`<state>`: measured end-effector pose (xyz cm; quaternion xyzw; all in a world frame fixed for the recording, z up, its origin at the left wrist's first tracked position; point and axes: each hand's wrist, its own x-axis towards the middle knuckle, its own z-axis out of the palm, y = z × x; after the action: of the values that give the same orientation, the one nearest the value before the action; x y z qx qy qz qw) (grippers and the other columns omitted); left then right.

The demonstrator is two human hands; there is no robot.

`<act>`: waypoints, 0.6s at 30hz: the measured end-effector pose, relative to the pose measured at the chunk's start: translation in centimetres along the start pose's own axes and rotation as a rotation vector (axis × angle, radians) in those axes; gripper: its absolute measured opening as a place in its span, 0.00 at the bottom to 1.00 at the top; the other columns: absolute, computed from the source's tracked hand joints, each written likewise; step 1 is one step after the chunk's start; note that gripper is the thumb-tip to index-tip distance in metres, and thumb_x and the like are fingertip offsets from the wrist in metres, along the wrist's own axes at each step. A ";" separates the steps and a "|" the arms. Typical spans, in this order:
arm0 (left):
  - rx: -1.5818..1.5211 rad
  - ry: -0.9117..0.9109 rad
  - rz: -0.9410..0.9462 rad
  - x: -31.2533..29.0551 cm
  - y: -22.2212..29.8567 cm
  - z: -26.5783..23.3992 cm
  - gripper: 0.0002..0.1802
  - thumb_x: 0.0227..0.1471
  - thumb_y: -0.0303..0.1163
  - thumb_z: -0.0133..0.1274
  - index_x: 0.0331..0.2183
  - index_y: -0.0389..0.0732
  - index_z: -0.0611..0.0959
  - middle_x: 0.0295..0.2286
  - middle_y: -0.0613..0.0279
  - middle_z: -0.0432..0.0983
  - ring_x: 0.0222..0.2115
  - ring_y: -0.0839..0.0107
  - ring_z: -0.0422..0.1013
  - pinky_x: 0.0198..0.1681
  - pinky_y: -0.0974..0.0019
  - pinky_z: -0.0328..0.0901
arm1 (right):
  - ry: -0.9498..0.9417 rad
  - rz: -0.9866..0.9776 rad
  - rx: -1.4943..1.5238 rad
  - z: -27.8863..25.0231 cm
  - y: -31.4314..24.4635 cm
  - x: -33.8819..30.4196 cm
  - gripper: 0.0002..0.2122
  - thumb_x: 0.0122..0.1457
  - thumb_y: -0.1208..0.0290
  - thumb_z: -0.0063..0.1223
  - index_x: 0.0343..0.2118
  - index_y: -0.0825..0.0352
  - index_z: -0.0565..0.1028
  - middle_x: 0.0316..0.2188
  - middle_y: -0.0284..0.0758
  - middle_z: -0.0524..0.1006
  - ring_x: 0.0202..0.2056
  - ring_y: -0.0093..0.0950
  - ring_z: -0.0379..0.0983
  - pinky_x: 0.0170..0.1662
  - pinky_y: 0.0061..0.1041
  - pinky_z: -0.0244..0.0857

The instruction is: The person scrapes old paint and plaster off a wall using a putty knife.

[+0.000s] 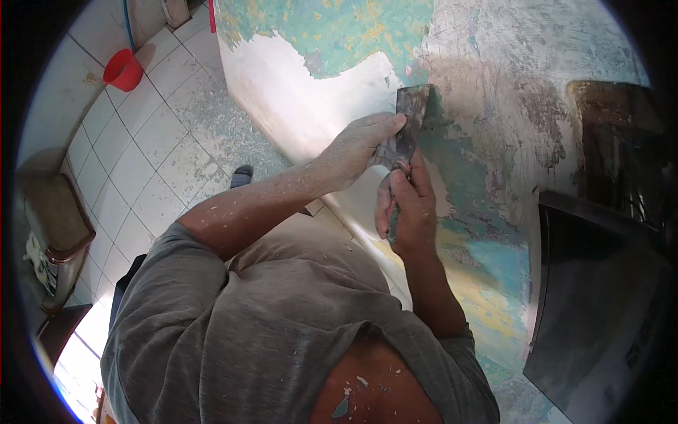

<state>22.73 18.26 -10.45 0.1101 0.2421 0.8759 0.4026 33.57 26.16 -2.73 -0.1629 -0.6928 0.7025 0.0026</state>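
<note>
Scraper, its flat metal blade pressed against the wall where white bare plaster meets flaking green paint, is grasped by both hands. Right hand clenches the handle below, while left hand, dusted white, pinches the blade's edge.

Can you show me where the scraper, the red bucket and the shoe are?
scraper (412, 113): head view, on its flat metal blade against the wall.
red bucket (124, 70): head view, on its rim.
shoe (241, 175): head view, on its toe.
</note>
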 end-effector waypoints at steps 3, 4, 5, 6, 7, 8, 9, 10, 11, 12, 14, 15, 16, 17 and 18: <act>0.010 -0.009 -0.049 -0.3 -0.1 -0.4 0.20 0.65 0.46 0.47 0.46 0.38 0.75 0.36 0.64 0.75 0.38 0.76 0.71 0.44 0.67 0.67 | -0.056 0.099 0.141 -1.0 -0.5 -0.6 0.28 0.67 0.74 0.38 0.69 0.63 0.50 0.20 0.31 0.68 0.11 0.18 0.57 0.13 0.18 0.55; 0.034 -0.002 -0.047 -0.5 -0.8 0.0 0.20 0.65 0.46 0.47 0.46 0.37 0.76 0.36 0.63 0.76 0.38 0.74 0.72 0.44 0.67 0.67 | -0.054 0.095 0.141 -1.4 -0.4 -1.2 0.28 0.67 0.74 0.38 0.69 0.63 0.50 0.20 0.31 0.68 0.11 0.18 0.57 0.13 0.18 0.55; 0.059 0.013 -0.037 -0.9 -1.0 0.6 0.20 0.65 0.46 0.47 0.45 0.37 0.76 0.35 0.62 0.77 0.37 0.73 0.73 0.43 0.66 0.68 | -0.069 0.089 0.180 -1.7 -0.1 -2.0 0.28 0.67 0.74 0.38 0.69 0.62 0.50 0.20 0.31 0.67 0.11 0.19 0.58 0.13 0.18 0.54; 0.073 0.055 -0.075 -1.2 -0.8 1.1 0.20 0.65 0.45 0.46 0.45 0.37 0.76 0.36 0.61 0.77 0.36 0.72 0.74 0.44 0.65 0.68 | -0.083 0.084 0.218 -1.9 0.0 -2.2 0.28 0.67 0.74 0.39 0.69 0.62 0.50 0.20 0.31 0.67 0.11 0.19 0.58 0.13 0.18 0.54; 0.074 0.056 -0.069 -0.6 -0.4 0.5 0.20 0.65 0.45 0.46 0.45 0.37 0.76 0.36 0.61 0.77 0.36 0.72 0.74 0.44 0.65 0.68 | -0.089 0.082 0.216 -1.4 -0.3 -1.3 0.28 0.67 0.74 0.39 0.69 0.62 0.50 0.20 0.31 0.67 0.11 0.19 0.58 0.13 0.18 0.54; 0.043 0.015 -0.014 0.1 -0.1 -0.2 0.20 0.65 0.45 0.46 0.46 0.36 0.76 0.37 0.62 0.77 0.37 0.72 0.73 0.44 0.65 0.68 | -0.036 0.076 0.133 -0.4 -0.5 -0.2 0.28 0.67 0.73 0.39 0.69 0.62 0.50 0.20 0.30 0.67 0.11 0.19 0.58 0.13 0.18 0.54; 0.012 -0.026 0.041 0.3 0.0 -0.9 0.20 0.65 0.45 0.46 0.46 0.36 0.76 0.37 0.62 0.76 0.37 0.73 0.73 0.44 0.65 0.68 | 0.017 0.071 0.049 0.2 -0.6 0.2 0.28 0.67 0.73 0.38 0.69 0.62 0.51 0.19 0.30 0.66 0.11 0.19 0.57 0.13 0.18 0.53; 0.025 -0.030 -0.029 -0.1 0.6 -1.5 0.20 0.65 0.44 0.47 0.46 0.36 0.76 0.38 0.62 0.76 0.38 0.73 0.73 0.44 0.65 0.68 | 0.021 0.071 0.050 0.4 -0.2 0.3 0.28 0.67 0.73 0.38 0.69 0.62 0.51 0.19 0.30 0.66 0.11 0.19 0.57 0.13 0.18 0.53; 0.025 -0.032 -0.032 0.0 0.4 -1.4 0.20 0.65 0.44 0.47 0.46 0.36 0.76 0.38 0.62 0.76 0.38 0.73 0.73 0.44 0.65 0.68 | 0.017 0.040 0.040 0.3 0.4 0.3 0.28 0.67 0.73 0.39 0.69 0.62 0.51 0.19 0.30 0.67 0.11 0.19 0.57 0.13 0.19 0.53; 0.033 -0.011 -0.025 0.1 0.1 -1.1 0.20 0.65 0.44 0.47 0.45 0.37 0.77 0.38 0.62 0.77 0.38 0.73 0.73 0.44 0.65 0.68 | 0.013 0.009 0.031 0.3 0.7 0.3 0.28 0.67 0.73 0.39 0.69 0.62 0.51 0.19 0.30 0.67 0.10 0.18 0.57 0.12 0.19 0.53; 0.047 0.022 -0.005 -0.4 -0.2 -0.5 0.19 0.65 0.44 0.47 0.45 0.37 0.77 0.38 0.61 0.77 0.38 0.73 0.73 0.44 0.65 0.68 | -0.024 0.052 0.088 -0.6 0.0 -1.1 0.28 0.67 0.73 0.40 0.69 0.63 0.52 0.20 0.30 0.66 0.11 0.18 0.58 0.13 0.19 0.53; 0.061 0.032 -0.038 -1.0 -0.5 0.1 0.19 0.65 0.44 0.46 0.45 0.37 0.77 0.38 0.61 0.77 0.38 0.73 0.73 0.44 0.65 0.68 | -0.055 0.097 0.143 -0.8 -0.4 -1.4 0.27 0.66 0.73 0.40 0.69 0.63 0.52 0.20 0.30 0.66 0.12 0.18 0.58 0.13 0.18 0.54; 0.072 0.037 -0.075 -1.3 -0.6 0.5 0.20 0.65 0.44 0.46 0.45 0.37 0.77 0.38 0.61 0.77 0.38 0.73 0.73 0.45 0.65 0.68 | -0.055 0.095 0.142 -0.7 -0.8 -1.1 0.27 0.66 0.73 0.40 0.69 0.63 0.52 0.20 0.30 0.66 0.12 0.18 0.58 0.13 0.18 0.54; 0.072 0.036 -0.073 -0.8 -0.3 0.2 0.20 0.65 0.44 0.46 0.45 0.37 0.77 0.38 0.61 0.77 0.38 0.73 0.73 0.45 0.65 0.68 | -0.039 0.114 0.095 -0.4 -1.2 -0.5 0.27 0.66 0.73 0.40 0.68 0.64 0.53 0.20 0.30 0.66 0.12 0.18 0.58 0.13 0.18 0.54; 0.053 0.012 0.021 0.1 0.2 -0.6 0.20 0.65 0.45 0.46 0.46 0.37 0.76 0.37 0.61 0.77 0.39 0.73 0.73 0.45 0.65 0.68 | -0.023 0.133 0.049 -0.2 -1.3 0.2 0.27 0.66 0.73 0.40 0.68 0.65 0.53 0.20 0.30 0.66 0.12 0.18 0.58 0.13 0.18 0.54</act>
<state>22.24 18.03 -10.85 0.1178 0.2664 0.8741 0.3888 33.09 26.46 -1.48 -0.2002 -0.6632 0.7195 -0.0481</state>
